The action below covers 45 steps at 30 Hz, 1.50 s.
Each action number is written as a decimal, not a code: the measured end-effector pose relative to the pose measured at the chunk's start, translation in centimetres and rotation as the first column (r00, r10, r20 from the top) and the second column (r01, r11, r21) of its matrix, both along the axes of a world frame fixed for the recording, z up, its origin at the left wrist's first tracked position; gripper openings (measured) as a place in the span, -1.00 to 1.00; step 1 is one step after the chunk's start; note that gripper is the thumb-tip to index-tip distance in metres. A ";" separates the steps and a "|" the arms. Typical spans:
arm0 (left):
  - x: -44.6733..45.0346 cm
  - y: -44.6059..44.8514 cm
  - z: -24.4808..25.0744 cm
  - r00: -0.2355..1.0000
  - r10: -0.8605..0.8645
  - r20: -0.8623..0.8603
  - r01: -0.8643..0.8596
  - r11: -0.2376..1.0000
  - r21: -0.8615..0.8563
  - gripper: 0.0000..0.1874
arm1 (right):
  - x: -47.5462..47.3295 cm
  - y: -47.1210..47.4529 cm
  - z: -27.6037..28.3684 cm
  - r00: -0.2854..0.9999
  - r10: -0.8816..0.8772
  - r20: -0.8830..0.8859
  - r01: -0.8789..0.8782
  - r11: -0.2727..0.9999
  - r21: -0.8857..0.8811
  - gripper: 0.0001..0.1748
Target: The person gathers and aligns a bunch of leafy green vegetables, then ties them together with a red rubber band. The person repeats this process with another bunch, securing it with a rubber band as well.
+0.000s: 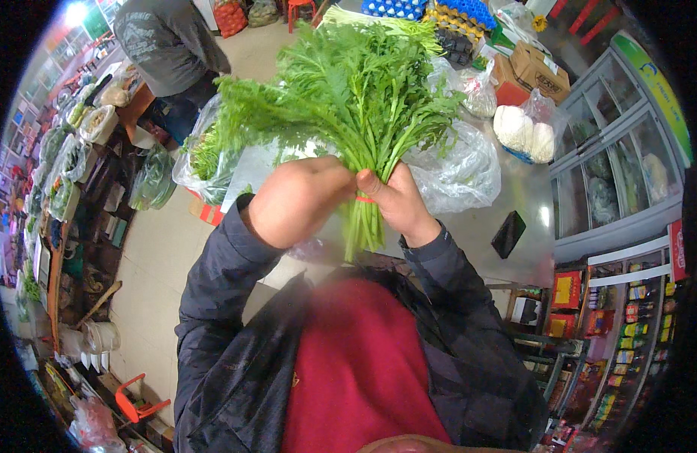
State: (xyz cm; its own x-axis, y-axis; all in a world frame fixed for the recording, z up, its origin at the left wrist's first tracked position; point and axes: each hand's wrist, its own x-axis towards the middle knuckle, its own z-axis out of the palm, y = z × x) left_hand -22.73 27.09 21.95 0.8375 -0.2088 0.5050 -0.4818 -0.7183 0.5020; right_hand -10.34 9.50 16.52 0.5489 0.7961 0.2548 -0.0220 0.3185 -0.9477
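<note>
A bunch of leafy greens, with feathery leaves like chrysanthemum greens, stands upright before my chest, leaves fanned away from me. My right hand grips its stems from the right, thumb across the front. A red band crosses the stems just below that thumb. My left hand is curled against the left side of the stems, closed on them; its fingertips are mostly hidden. Cut stem ends hang below both hands. Leaves and stems on the left are blurred.
Beneath is a metal table with a black phone, a clear plastic bag and bagged white mushrooms. Left stands a bag of greens. A person stands beyond it. A glass-door refrigerator is at right.
</note>
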 end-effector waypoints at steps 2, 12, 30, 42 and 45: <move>0.0 -0.2 -0.3 0.999 0.029 0.017 -0.028 0.999 -0.022 -0.83 | 0.1 -0.1 0.1 0.999 0.033 0.024 -0.033 0.999 -0.004 -0.44; -0.9 0.6 -2.3 0.889 0.447 0.098 -0.363 0.820 -0.443 -0.90 | 0.3 0.1 -0.2 0.986 0.027 -0.164 -0.029 1.000 -0.010 -0.43; 0.4 -2.0 -4.2 0.932 0.218 -0.291 -0.350 0.752 -0.558 -0.78 | 2.1 1.2 -0.3 0.944 0.140 -0.298 -0.111 0.988 0.111 -0.37; -0.1 -1.8 -4.7 0.938 0.249 -0.242 -0.346 0.735 -0.583 -0.85 | 2.5 1.5 0.1 0.919 0.090 -0.385 -0.068 0.995 0.071 -0.45; -1.0 -1.8 -4.7 0.916 0.167 -0.365 -0.377 0.674 -0.636 -0.83 | 2.8 1.3 0.4 0.911 0.085 -0.403 -0.060 0.995 0.075 -0.46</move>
State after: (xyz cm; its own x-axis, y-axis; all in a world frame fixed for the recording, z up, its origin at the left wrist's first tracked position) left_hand -23.75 25.31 17.24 0.9161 0.3630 0.1702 -0.1004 -0.2034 0.9739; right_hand -7.52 10.82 16.90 0.5564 0.8279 0.0708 -0.4257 0.3572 -0.8314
